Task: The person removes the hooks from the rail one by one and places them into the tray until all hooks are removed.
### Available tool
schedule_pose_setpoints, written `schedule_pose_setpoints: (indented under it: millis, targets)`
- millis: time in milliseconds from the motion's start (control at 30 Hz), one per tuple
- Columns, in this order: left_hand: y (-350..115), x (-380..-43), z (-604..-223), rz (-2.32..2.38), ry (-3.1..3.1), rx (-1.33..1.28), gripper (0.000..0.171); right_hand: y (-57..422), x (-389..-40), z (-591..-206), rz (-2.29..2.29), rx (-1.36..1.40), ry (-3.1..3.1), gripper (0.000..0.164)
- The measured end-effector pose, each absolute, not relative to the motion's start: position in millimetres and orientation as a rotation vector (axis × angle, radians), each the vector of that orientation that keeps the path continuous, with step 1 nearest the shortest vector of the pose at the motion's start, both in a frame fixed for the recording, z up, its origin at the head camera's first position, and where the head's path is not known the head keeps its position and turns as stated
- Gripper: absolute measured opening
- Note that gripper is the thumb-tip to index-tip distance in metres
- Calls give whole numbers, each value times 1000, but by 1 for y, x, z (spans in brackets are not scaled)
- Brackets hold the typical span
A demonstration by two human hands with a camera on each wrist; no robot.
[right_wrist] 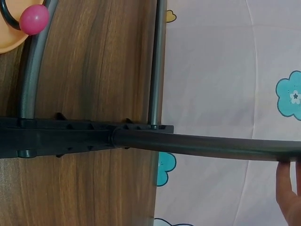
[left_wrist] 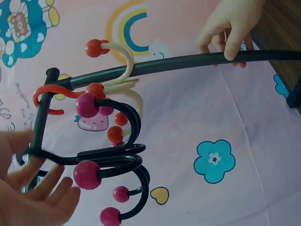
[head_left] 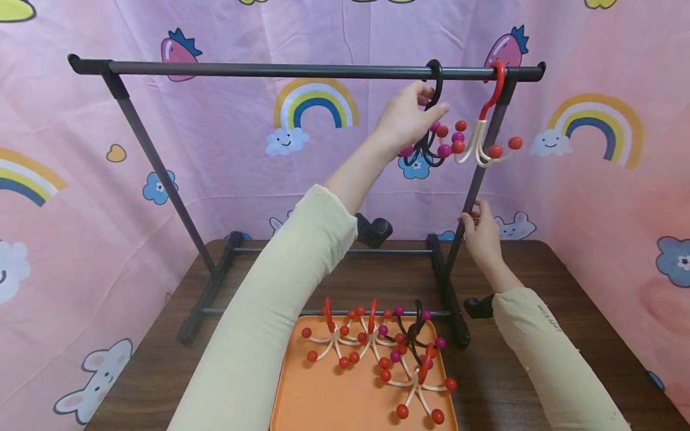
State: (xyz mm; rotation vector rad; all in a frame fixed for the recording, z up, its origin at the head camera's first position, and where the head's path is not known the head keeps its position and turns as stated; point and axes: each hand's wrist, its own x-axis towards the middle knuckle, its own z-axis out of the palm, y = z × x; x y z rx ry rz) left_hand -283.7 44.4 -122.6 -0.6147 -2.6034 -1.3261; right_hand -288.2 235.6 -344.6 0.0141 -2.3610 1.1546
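A black octopus-style hook hanger (head_left: 439,84) with magenta ball tips hangs from the top bar (head_left: 269,70) of a dark garment rack. My left hand (head_left: 406,120) is at its hook; in the left wrist view the fingers (left_wrist: 59,197) lie loosely extended beside the hook. To its right, near the bar's end, hangs a cream hanger (head_left: 480,143) with a red hook and red balls. Lower down, my right hand (head_left: 483,236) grips the rack's right post (head_left: 471,191), thumb on one side and fingers on the other.
An orange tray (head_left: 323,407) stands in front on the wooden table (head_left: 145,359). Several cream hangers (head_left: 373,336) with red hooks lie in it with a black hanger (head_left: 414,330). The rack's right foot (head_left: 455,323) is beside the tray. Patterned pink cloth surrounds the table.
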Motion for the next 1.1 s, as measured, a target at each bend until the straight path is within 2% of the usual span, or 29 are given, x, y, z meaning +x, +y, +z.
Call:
schedule_pose_setpoints:
  millis: [167, 333, 733, 1100]
  targets:
    - [45, -286, -122, -1204, -2517, -530, 20, 236, -288, -344, 1152, 17, -2362, 33]
    - [42, -287, -121, -1210, -2426, -522, 13, 235, -287, -344, 1161, 12, -2364, 34]
    - [25, -285, -115, -1372, -2236, -515, 12, 236, -287, -344, 1150, -6, -2362, 34]
    - [1, -266, -109, -1481, -2103, -586, 10, 236, -288, -343, 1163, 3, -2363, 33]
